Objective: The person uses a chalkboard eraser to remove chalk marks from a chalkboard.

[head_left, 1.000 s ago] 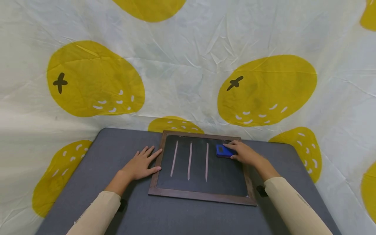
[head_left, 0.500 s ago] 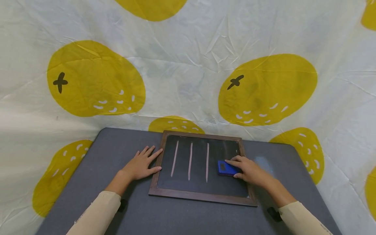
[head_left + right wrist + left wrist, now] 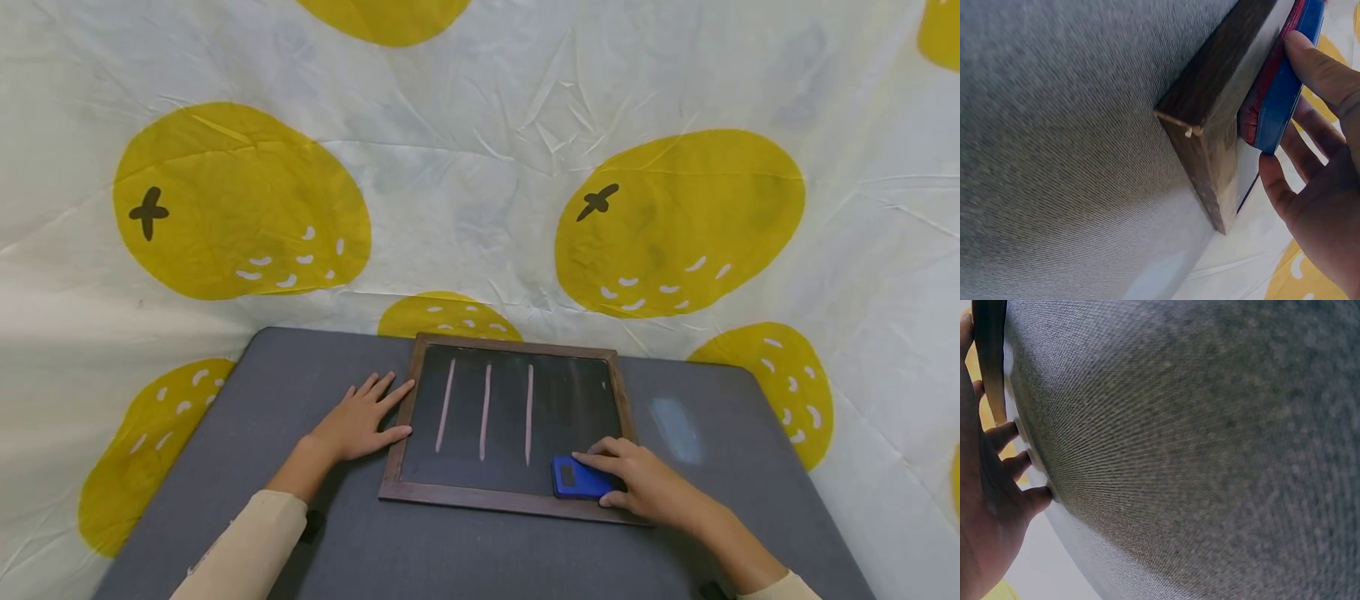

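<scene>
A white, fruit-printed cloth [image 3: 465,192] hangs behind the grey table [image 3: 465,558], pale-smudged at right. At the wood-framed chalkboard's [image 3: 507,417] near right, a person's right hand [image 3: 652,487] grips a blue eraser [image 3: 583,482]; the left hand [image 3: 358,423], fingers spread wide, touches the left frame [image 3: 402,412].

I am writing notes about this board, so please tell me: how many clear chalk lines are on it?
3, on the blackboard: the left line, nearest the left hand, the middle line, and the right line, nearest the blue eraser. The right hand may hide others.
</scene>
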Available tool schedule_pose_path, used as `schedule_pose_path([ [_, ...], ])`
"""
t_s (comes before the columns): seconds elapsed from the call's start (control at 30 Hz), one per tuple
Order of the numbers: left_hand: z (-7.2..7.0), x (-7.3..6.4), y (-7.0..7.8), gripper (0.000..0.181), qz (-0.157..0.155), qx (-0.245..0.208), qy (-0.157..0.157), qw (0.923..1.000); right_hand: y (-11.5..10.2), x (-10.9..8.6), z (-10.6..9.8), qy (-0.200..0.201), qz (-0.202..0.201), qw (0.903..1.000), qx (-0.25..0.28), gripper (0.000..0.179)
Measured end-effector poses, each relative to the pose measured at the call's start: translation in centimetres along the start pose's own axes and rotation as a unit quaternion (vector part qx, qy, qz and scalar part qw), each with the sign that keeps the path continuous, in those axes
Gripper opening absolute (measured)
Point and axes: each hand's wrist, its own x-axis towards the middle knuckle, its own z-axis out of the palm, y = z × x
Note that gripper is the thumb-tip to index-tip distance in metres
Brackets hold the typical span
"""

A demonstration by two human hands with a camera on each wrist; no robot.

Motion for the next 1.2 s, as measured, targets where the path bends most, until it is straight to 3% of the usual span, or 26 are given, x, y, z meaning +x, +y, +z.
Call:
schedule_pose_path([
  [0.5, 0.0, -0.1, 0.2, 0.083, -0.003, 0.001, 0.003, 1.0000, 0.2, 0.1, 0.0, -0.004, 0.022, 0.9997, 0.011, 0.066],
  [1.2, -0.4, -0.1, 0.3, 0.083, -0.006, -0.003, -0.008, 0.9999, 4.0, 4.6, -1.3, -0.001, 0.044, 0.9988, -0.022, 0.065],
])
